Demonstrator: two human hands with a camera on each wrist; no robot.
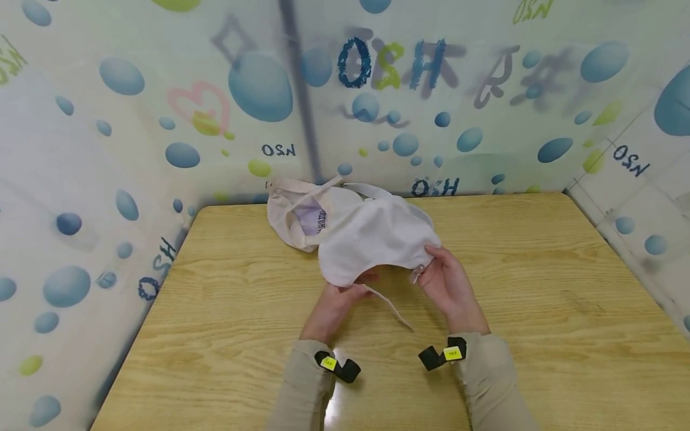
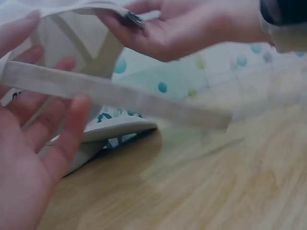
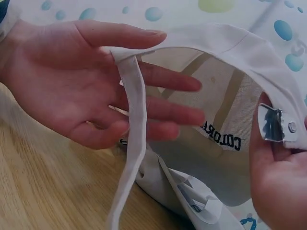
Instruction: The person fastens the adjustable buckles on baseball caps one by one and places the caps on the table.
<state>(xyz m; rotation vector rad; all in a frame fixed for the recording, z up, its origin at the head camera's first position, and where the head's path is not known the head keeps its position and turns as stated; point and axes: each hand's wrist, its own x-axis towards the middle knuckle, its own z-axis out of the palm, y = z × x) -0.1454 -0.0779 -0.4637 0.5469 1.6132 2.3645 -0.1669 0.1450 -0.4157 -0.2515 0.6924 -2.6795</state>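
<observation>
A white baseball cap [image 1: 380, 230] is held between both hands, its curved back opening towards me. My left hand [image 1: 335, 305] pinches the band at the strap end, thumb outside and fingers spread inside the cap. From that corner a loose pale strap [image 3: 136, 110] hangs down past the fingers. At the opposite corner my right hand [image 1: 451, 286] grips the edge beside a metal buckle [image 3: 273, 123]. Dark lettering [image 3: 221, 136] shows through the opening in the right wrist view.
A second, pale pinkish cap [image 1: 283, 218] lies at the table's back edge, left of and partly behind the white cap. The wooden table [image 1: 215, 335] meets a wall [image 1: 345, 134] printed with blue and green drops. Black straps with yellow labels [image 1: 451, 354] circle both sleeves.
</observation>
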